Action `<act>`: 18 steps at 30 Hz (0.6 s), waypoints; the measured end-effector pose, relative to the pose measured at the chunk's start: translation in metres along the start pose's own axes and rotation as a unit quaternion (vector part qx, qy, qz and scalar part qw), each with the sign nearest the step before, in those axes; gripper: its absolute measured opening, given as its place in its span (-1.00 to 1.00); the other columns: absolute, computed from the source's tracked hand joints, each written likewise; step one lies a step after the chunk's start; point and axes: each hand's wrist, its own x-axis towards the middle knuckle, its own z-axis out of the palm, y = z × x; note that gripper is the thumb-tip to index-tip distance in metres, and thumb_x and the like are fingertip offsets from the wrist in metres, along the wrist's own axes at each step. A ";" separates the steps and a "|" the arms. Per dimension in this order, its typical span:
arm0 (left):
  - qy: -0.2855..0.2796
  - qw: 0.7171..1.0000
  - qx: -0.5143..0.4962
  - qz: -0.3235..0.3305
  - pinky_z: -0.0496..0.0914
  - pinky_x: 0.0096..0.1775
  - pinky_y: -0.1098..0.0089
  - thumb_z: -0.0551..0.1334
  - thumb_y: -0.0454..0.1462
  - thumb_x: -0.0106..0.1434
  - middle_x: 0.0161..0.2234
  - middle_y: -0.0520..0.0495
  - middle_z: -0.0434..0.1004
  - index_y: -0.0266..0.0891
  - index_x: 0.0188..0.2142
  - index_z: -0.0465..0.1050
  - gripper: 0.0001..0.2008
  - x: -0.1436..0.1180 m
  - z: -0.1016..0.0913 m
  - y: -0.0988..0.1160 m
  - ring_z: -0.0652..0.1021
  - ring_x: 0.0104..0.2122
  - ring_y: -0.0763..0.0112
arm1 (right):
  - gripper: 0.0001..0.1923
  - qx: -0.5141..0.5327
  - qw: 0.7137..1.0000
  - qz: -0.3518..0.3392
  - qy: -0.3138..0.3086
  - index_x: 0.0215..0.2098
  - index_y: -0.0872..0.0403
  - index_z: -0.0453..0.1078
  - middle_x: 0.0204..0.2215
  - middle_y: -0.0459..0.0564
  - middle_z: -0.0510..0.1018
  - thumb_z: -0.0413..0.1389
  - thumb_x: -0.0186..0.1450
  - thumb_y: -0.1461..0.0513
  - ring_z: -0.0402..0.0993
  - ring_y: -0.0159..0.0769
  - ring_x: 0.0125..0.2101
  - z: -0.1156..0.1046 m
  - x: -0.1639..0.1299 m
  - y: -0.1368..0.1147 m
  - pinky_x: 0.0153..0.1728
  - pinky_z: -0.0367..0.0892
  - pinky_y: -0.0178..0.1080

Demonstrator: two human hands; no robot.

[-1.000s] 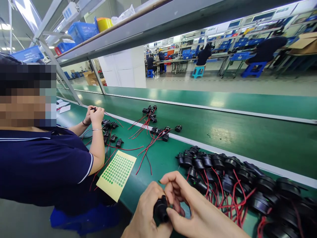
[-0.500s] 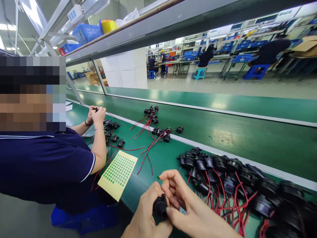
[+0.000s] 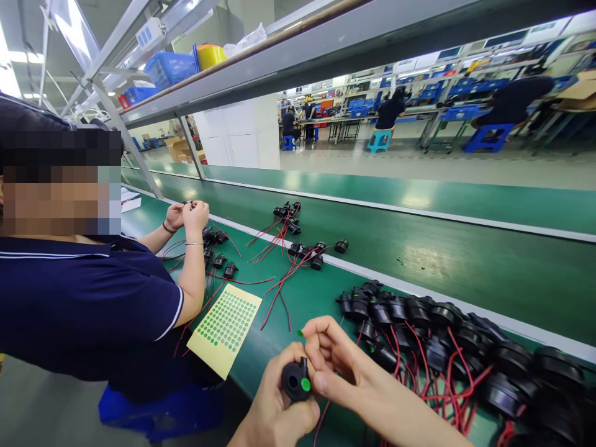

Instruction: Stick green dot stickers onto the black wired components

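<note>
My left hand (image 3: pixel 274 403) is closed around a small black pump (image 3: pixel 292 380) with a round face, a central hole and a short spout pointing up. A green dot sticker (image 3: pixel 305 385) sits on that face, near the spout. My right hand (image 3: pixel 347 372) is close on the right, its thumb tip beside the pump's edge. Another green dot sticker (image 3: pixel 300 333) clings to my right index fingertip, the other fingers curled below. A yellow sheet of green dot stickers (image 3: pixel 226 326) lies to the left, with some dots gone from its lower rows.
Many black pumps with red wires (image 3: pixel 419 310) are heaped at the right. Smaller groups of pumps (image 3: pixel 307 248) lie farther back along a pale strip on the green bench (image 3: pixel 261 304). At the left, a co-worker's hands (image 3: pixel 190 216) hold a small dark part. A shelf (image 3: pixel 279 56) runs overhead.
The pump in my left hand has turned, so its holed face and the green dot on it show. My right thumb has come off the dot. The view has shifted slightly.
</note>
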 end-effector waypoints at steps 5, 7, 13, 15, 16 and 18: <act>-0.019 0.999 -0.026 -0.030 0.24 -0.30 0.36 0.30 -0.34 -0.03 -0.39 0.03 0.27 -0.18 -0.40 0.29 -0.79 -0.001 0.000 0.007 0.36 -0.35 0.35 | -0.33 -0.051 0.999 0.012 0.006 0.11 -0.10 0.22 -0.28 -0.19 0.22 0.20 0.33 -0.34 0.16 -0.29 -0.30 0.003 -0.003 -0.002 -0.21 0.24 -0.24; -0.011 0.999 -0.002 -0.050 0.17 -0.38 0.38 0.29 -0.35 -0.07 -0.46 0.07 0.23 -0.16 -0.43 0.27 -0.78 -0.003 -0.001 0.009 0.27 -0.43 0.41 | -0.31 -0.057 0.998 0.016 0.013 0.12 -0.10 0.23 -0.30 -0.20 0.21 0.21 0.32 -0.34 0.15 -0.30 -0.32 0.006 -0.004 0.000 -0.24 0.23 -0.26; -0.031 0.990 -0.034 -0.135 0.13 -0.41 0.40 0.28 -0.30 -0.14 -0.49 0.08 0.27 -0.16 -0.40 0.29 -0.74 -0.002 -0.011 0.005 0.23 -0.48 0.46 | -0.56 -0.129 0.991 -0.020 0.027 0.18 -0.10 0.26 -0.21 -0.12 0.36 0.17 0.48 -0.09 0.31 -0.25 -0.23 -0.002 -0.003 0.008 -0.11 0.34 -0.21; -0.040 0.987 -0.032 -0.150 0.10 -0.43 0.41 0.30 -0.33 -0.13 -0.51 0.10 0.26 -0.18 -0.42 0.32 -0.76 -0.002 -0.014 0.003 0.23 -0.49 0.48 | -0.43 -0.181 0.983 -0.025 0.025 0.27 -0.10 0.26 -0.03 -0.01 0.44 0.30 0.38 0.03 0.40 -0.15 -0.04 -0.006 -0.007 0.006 0.05 0.36 -0.13; -0.054 0.985 -0.027 -0.160 0.08 -0.44 0.42 0.31 -0.34 -0.11 -0.52 0.11 0.25 -0.19 -0.42 0.34 -0.78 -0.003 -0.015 0.004 0.22 -0.50 0.49 | -0.35 -0.207 0.978 -0.023 0.018 0.31 -0.10 0.27 0.07 0.03 0.45 0.35 0.32 0.09 0.40 -0.08 0.07 -0.008 -0.010 0.003 0.13 0.35 -0.09; -0.088 0.978 -0.018 -0.187 0.08 -0.46 0.44 0.33 -0.36 -0.05 -0.50 0.12 0.26 -0.19 -0.37 0.37 -0.78 -0.005 -0.015 0.004 0.23 -0.51 0.51 | -0.28 -0.248 0.969 -0.011 -0.004 0.36 -0.12 0.30 0.18 0.07 0.45 0.37 0.27 0.19 0.40 0.00 0.18 -0.008 -0.017 -0.003 0.21 0.34 -0.03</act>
